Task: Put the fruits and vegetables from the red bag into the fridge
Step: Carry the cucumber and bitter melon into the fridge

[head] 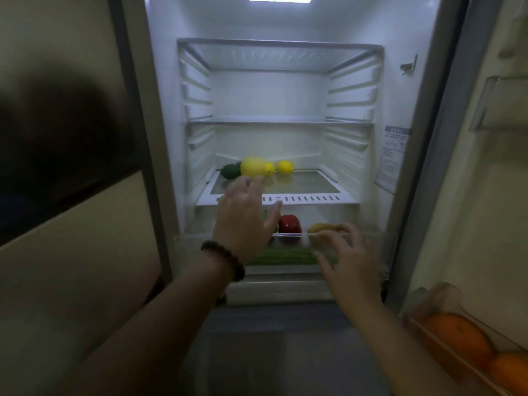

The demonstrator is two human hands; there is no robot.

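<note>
The fridge stands open in front of me. On its lower glass shelf (303, 184) lie a large yellow fruit (253, 166), a smaller yellow one (269, 168), a lemon (285, 167) and a dark green fruit (231, 170). My left hand (245, 221) reaches toward the shelf with fingers spread, fingertips just below the large yellow fruit, holding nothing. The clear crisper drawer (200, 238) below holds a red pepper (289, 223), a yellow vegetable (321, 227) and green beans (283, 256). My right hand (350, 261) rests with spread fingers on the drawer's front rim. The red bag is out of view.
The fridge door hangs open on the right, with oranges (457, 338) in its lower door bin (445, 295). Two upper shelves (280, 121) carry nothing. A beige cabinet front (71, 238) fills the left side.
</note>
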